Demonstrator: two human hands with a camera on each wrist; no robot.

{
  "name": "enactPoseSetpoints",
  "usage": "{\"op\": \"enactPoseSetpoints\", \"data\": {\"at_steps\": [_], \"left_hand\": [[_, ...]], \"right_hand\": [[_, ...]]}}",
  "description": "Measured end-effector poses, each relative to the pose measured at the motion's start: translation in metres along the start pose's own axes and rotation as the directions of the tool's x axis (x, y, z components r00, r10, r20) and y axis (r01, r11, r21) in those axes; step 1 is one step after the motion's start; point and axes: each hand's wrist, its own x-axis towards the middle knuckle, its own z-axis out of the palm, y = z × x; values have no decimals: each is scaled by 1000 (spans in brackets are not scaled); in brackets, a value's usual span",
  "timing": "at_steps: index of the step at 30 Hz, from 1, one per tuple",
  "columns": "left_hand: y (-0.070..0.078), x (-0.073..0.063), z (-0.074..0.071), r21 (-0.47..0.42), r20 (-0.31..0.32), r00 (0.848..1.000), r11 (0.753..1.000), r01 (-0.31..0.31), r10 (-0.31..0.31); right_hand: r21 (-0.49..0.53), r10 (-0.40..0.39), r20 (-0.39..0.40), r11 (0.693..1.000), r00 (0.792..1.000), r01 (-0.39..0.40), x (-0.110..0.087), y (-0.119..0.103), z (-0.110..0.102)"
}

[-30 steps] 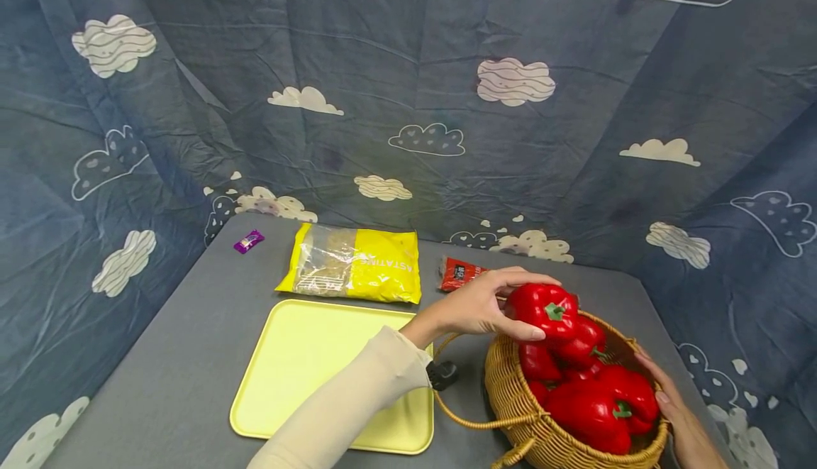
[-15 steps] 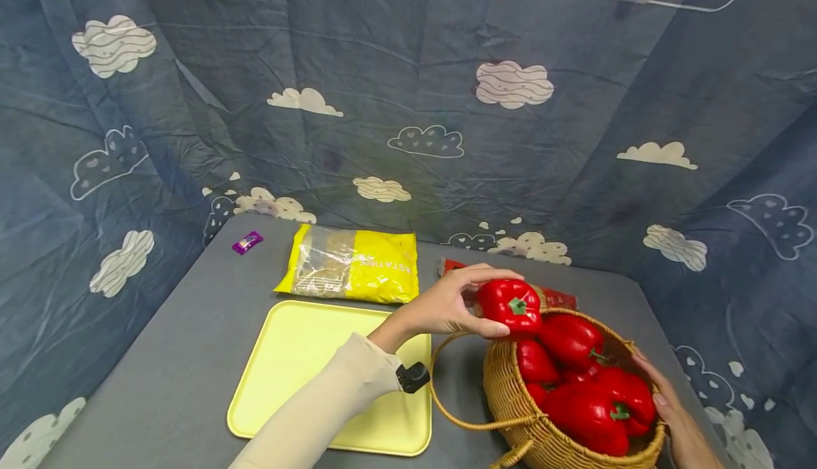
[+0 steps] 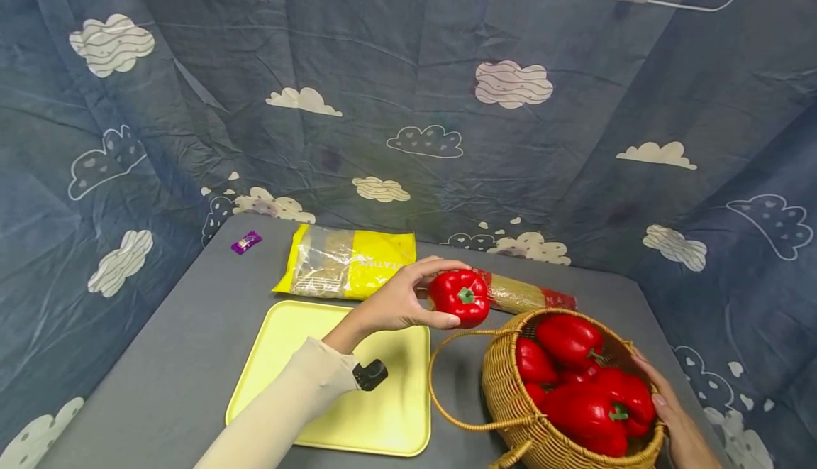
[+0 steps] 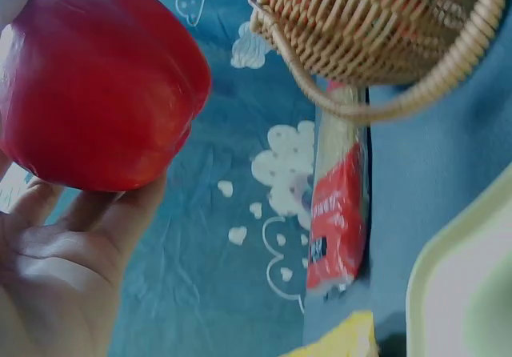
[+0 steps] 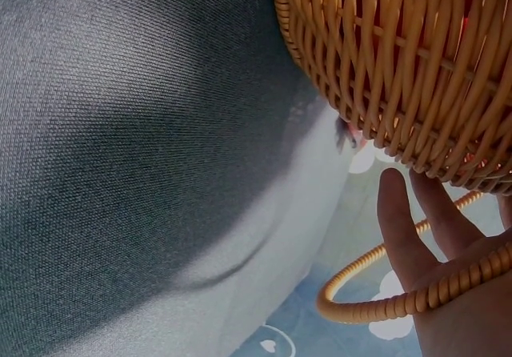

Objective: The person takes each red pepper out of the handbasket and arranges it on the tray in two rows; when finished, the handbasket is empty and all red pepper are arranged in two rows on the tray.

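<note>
My left hand [image 3: 400, 300] holds a red bell pepper [image 3: 460, 298], thumb on the near side and fingers behind, above the table between the tray and the wicker basket [image 3: 510, 377]. In the left wrist view this bell pepper [image 4: 104, 85] hides part of the fingers. Several more red bell peppers [image 3: 584, 412] lie inside the basket at the right. My right hand [image 3: 676, 412] rests at the basket's right rim, its thumb tip right at the edge. The right wrist view shows its fingers [image 5: 400, 221] fairly straight against the wickerwork, with a looped basket handle [image 5: 376, 309] crossing in front.
A pale yellow tray [image 3: 274, 370] lies under my left forearm. Behind it is a yellow plastic bag [image 3: 383, 256], partly covered by the left hand. A red-ended pack of noodles [image 3: 520, 293] lies behind the basket. One small purple wrapped sweet [image 3: 246, 242] sits far left.
My left hand has drawn the bell pepper leftward from above the basket, past its rim. More of the noodle pack shows. The right hand has stayed at the basket.
</note>
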Motion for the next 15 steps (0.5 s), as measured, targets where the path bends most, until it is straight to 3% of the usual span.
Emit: {"op": "enactPoseSetpoints", "data": {"at_steps": [15], "left_hand": [[-2,-41,-33,-25,-136,985,994,103,-106]], "right_hand": [[33,6,-2,999,1000,-6,2,-7,0]]}}
